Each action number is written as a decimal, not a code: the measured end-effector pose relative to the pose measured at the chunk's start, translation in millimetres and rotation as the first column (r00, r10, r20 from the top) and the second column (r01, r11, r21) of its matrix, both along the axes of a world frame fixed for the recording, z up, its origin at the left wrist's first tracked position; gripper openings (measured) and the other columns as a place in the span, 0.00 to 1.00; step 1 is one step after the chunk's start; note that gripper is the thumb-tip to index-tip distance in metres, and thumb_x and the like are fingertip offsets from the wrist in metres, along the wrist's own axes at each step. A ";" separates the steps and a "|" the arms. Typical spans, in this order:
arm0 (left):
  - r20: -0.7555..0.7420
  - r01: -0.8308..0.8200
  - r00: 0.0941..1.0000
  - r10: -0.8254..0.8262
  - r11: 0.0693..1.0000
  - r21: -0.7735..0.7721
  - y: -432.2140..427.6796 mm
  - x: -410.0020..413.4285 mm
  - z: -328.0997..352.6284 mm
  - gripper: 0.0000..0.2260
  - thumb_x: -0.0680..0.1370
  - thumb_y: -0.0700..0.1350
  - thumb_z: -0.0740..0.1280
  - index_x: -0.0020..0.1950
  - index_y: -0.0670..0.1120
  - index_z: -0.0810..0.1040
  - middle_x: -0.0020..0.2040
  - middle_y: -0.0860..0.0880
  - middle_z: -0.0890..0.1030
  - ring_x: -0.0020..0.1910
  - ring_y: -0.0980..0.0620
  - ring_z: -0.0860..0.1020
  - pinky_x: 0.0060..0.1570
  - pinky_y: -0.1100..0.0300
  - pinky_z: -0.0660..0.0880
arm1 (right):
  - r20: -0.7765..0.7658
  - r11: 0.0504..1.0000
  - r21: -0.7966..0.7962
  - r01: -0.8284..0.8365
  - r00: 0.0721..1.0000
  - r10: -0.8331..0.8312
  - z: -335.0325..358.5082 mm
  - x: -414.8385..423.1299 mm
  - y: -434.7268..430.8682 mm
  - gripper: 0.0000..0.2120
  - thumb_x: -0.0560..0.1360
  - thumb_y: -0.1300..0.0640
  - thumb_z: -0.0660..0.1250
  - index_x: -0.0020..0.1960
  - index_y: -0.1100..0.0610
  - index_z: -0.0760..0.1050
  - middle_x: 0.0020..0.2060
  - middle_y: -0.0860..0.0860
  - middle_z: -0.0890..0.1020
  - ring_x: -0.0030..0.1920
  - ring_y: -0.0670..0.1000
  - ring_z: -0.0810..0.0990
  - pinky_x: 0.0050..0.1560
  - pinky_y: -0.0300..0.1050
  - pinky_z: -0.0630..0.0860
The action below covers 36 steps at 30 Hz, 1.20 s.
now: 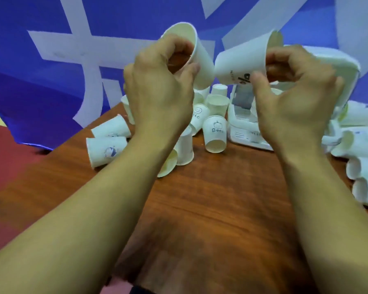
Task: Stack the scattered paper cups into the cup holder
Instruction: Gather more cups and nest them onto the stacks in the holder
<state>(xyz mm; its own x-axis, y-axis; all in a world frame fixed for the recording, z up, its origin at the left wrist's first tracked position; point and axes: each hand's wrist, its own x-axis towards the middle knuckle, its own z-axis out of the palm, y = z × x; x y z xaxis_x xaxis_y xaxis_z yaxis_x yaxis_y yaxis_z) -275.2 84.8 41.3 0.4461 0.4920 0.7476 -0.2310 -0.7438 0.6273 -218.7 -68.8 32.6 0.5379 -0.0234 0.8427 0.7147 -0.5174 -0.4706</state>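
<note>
Head view. Left hand (159, 81) has its fingers (191, 67) wrapped round one paper cup (191, 49), mouth up and tilted. Right hand (295, 92) pinches a second cup (242, 60), mouth tipped away from the camera, base toward the first cup; the two bases are nearly touching.

Both are raised above the counter (210, 198). Loose cups (216, 134) lie in a pile beneath, more at the right edge (365, 183). White cup holder (336, 66) sits behind the right hand, largely hidden.

Risks (judgement): the bases face each other, so nesting needs one cup turned; a hard squeeze would crease a thin wall; a dropped cup could roll off the left counter edge.

Room: near counter is bare wood, with free space between the forearms; the far side is crowded with cups and holder.
</note>
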 end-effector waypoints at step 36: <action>-0.267 0.282 0.937 -0.224 0.937 0.206 -117.0 184.1 -65.7 0.13 0.75 0.50 0.63 0.53 0.54 0.85 0.48 0.49 0.85 0.54 0.42 0.77 0.53 0.46 0.74 | -0.404 0.932 -0.359 0.047 0.893 -0.201 -35.7 142.3 -113.0 0.12 0.77 0.56 0.65 0.56 0.46 0.83 0.54 0.48 0.85 0.62 0.54 0.78 0.64 0.56 0.72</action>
